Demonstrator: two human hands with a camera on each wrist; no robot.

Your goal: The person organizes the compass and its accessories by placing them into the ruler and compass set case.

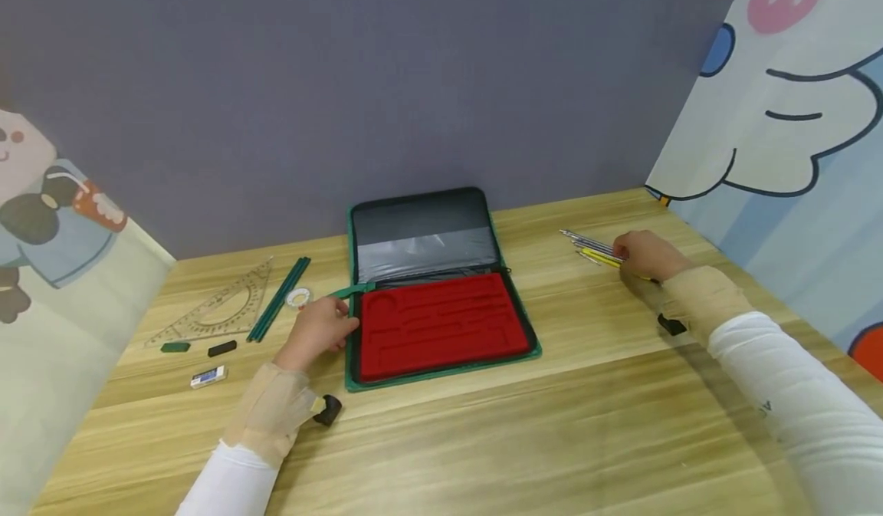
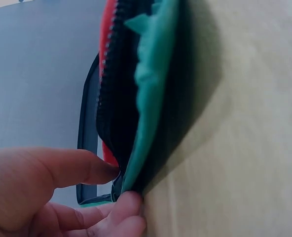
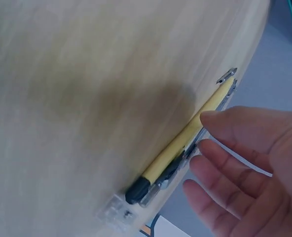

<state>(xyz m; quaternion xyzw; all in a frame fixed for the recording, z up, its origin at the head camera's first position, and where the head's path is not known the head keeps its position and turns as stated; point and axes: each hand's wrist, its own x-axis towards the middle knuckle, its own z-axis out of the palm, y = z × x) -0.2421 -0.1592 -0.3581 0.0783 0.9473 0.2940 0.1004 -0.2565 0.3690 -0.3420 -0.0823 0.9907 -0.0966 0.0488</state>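
On wooden desk (image 1: 552, 424): left hand (image 1: 317, 332) pinching open drafting case (image 1: 441, 324) edge; right hand (image 1: 645, 255), fingers spread loose, touching yellow pen (image 3: 185, 138).

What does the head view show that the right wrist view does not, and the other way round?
Only the head view shows the open green case with its red foam tray, the left hand pinching the case's left edge, and the set square, green pencils and erasers to its left. Only the right wrist view shows the yellow pen's black end and a clear plastic piece beside it. Both show the right hand at the yellow pen and metal tools on the wooden table.
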